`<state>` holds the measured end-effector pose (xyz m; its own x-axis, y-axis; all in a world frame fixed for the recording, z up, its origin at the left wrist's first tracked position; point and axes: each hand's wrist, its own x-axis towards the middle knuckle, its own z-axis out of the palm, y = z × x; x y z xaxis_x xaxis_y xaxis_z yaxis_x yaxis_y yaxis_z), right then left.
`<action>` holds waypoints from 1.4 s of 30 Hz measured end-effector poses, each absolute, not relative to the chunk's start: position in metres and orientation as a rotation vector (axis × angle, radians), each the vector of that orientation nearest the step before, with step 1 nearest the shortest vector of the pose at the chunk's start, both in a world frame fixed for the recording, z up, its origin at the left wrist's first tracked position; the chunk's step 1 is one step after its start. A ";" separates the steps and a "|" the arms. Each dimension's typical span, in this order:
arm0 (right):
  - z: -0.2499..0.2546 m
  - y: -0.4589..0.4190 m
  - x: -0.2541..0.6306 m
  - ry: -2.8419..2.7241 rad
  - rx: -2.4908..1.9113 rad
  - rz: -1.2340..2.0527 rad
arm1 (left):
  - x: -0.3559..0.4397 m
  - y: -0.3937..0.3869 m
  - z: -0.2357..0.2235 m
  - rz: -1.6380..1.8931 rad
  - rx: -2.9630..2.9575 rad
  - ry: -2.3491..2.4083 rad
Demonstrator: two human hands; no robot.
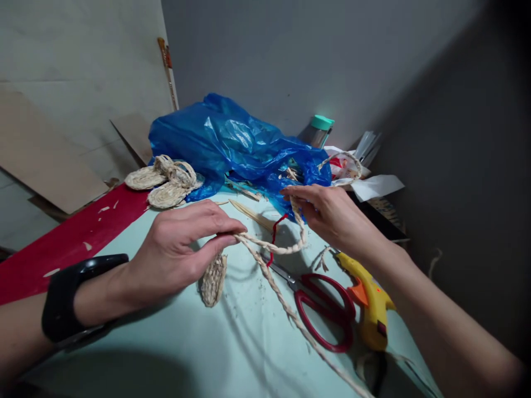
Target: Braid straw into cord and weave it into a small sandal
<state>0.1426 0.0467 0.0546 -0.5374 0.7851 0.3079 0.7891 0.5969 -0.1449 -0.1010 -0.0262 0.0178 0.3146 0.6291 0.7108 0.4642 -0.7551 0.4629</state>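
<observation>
1. The left hand (pixel 182 243), to the left of the scissors (pixel 296 284), had its thumb and forefinger closed in a pinch on the rope (pixel 286 251).
2. The rope lay right between those two fingertips, and two lengths of it came out side by side beyond them.
3. One length sagged in a curve above the scissors' blades and rose to the right hand (pixel 329 213), which was raised beyond the scissors' handles.
4. The right hand's fingers were bent, gripping the rope under the forefinger; its thumb was mostly hidden. Past these fingers, more rope arched in a loop.
5. The other length ran slantwise over the scissors' tip and along the near side of the handles.
6. A red string (pixel 274 235) stood out just beyond the scissors' tip.
7. Right beside the scissors' handles lay a yellow glue gun (pixel 374 309); well beyond the scissors lay a blue bag (pixel 240 138).
</observation>
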 end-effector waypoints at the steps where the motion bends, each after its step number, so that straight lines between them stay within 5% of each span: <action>1: 0.055 0.053 0.143 -2.495 -1.317 0.025 | -0.101 -0.026 0.017 1.410 2.407 0.992; 16: 0.047 0.096 0.081 -2.607 -1.539 -0.074 | -0.105 -0.031 0.019 1.250 2.553 0.813; 27: 0.066 0.045 0.092 -2.575 -1.539 -0.346 | -0.110 -0.024 0.018 1.197 2.724 0.933; 33: 0.040 -0.029 0.103 -2.191 -1.188 0.219 | -0.109 -0.022 0.014 1.221 2.687 0.960; 42: 0.001 -0.056 0.083 -1.996 -1.177 0.455 | -0.099 -0.027 0.017 1.148 2.491 1.077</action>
